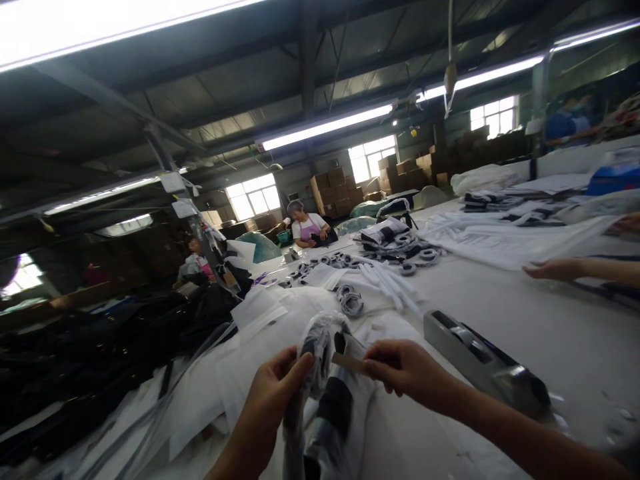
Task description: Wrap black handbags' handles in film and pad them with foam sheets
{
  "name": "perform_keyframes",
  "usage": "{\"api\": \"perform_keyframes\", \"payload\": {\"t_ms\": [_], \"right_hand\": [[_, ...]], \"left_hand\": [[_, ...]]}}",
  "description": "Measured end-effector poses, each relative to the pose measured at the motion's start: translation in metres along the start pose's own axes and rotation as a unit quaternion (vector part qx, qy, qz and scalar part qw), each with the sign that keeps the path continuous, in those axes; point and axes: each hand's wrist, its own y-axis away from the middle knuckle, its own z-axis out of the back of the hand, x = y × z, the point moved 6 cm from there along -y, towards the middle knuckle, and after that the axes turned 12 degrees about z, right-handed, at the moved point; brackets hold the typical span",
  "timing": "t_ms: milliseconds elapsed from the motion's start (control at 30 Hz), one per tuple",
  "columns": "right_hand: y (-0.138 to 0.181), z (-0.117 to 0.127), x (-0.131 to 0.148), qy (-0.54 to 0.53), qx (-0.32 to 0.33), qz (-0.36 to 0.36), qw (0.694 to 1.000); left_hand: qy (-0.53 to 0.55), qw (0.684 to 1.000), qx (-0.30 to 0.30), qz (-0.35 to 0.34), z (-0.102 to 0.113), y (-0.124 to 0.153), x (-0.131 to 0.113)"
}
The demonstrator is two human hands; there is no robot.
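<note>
My left hand (281, 383) is closed around a rolled black-and-grey fabric piece in clear plastic (316, 357), thumb on top. Between the thumb and fingers of my right hand (405, 367) is a short strip of tape (349, 363), its free end close to the wrapped roll. Whether the tape touches the plastic I cannot tell. Below the roll, a black-and-grey striped piece in plastic (336, 407) lies towards me. A grey tape dispenser (485, 360) stands on the white table just beyond my right forearm.
White plastic bags or sheets (270, 333) spread to the left, beside a dark heap (100, 360). Rolled strips (350, 300) and striped fabric pieces (387, 237) lie further back. At right, another person's hand (555, 269) is by a clear bag (480, 240). A co-worker (310, 227) sits across the table.
</note>
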Motion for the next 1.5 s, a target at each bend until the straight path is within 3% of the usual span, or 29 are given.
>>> {"api": "perform_keyframes", "payload": {"t_ms": [167,267,433,533,600,767,900,1067,1200,1300,1400,1500], "right_hand": [[-0.014,-0.027,0.029,-0.027,-0.03,0.014,0.999],[-0.026,-0.045,0.033,-0.146,-0.045,0.012,0.988],[-0.025,-0.066,0.028,-0.374,-0.028,-0.083,0.923],[-0.019,-0.07,0.028,-0.452,-0.023,-0.126,0.883],[-0.016,-0.068,0.032,-0.47,-0.025,-0.133,0.872],[-0.01,-0.061,0.041,-0.451,-0.041,-0.151,0.879],[-0.01,-0.062,0.046,-0.389,-0.028,-0.135,0.911],[-0.013,-0.065,0.043,-0.335,-0.05,-0.113,0.934],[-0.013,-0.064,0.048,-0.329,-0.063,-0.096,0.937],[-0.011,-0.065,0.056,-0.347,-0.053,-0.082,0.933],[-0.008,-0.065,0.057,-0.346,-0.05,-0.084,0.933],[-0.008,-0.064,0.048,-0.324,-0.056,-0.094,0.939]], "left_hand": [[-0.015,1.0,0.02,-0.008,-0.011,0.009,-0.006],[-0.01,1.0,0.017,-0.023,-0.015,0.013,-0.009],[-0.005,0.999,-0.016,-0.032,-0.01,0.013,-0.008],[-0.012,0.999,-0.017,-0.048,-0.008,0.01,-0.009],[-0.028,0.997,-0.022,-0.066,-0.007,0.01,-0.011],[-0.073,0.994,-0.021,-0.084,-0.005,0.014,-0.015],[-0.114,0.987,-0.055,-0.101,0.0,0.014,-0.015],[-0.073,0.992,-0.033,-0.096,-0.003,0.011,-0.006],[-0.064,0.989,-0.072,-0.115,-0.005,0.015,-0.002],[0.014,0.992,-0.093,-0.085,-0.004,0.014,0.006],[0.11,0.993,-0.018,-0.045,-0.012,0.012,0.012],[0.095,0.994,0.048,-0.038,-0.019,0.015,0.007]]}}
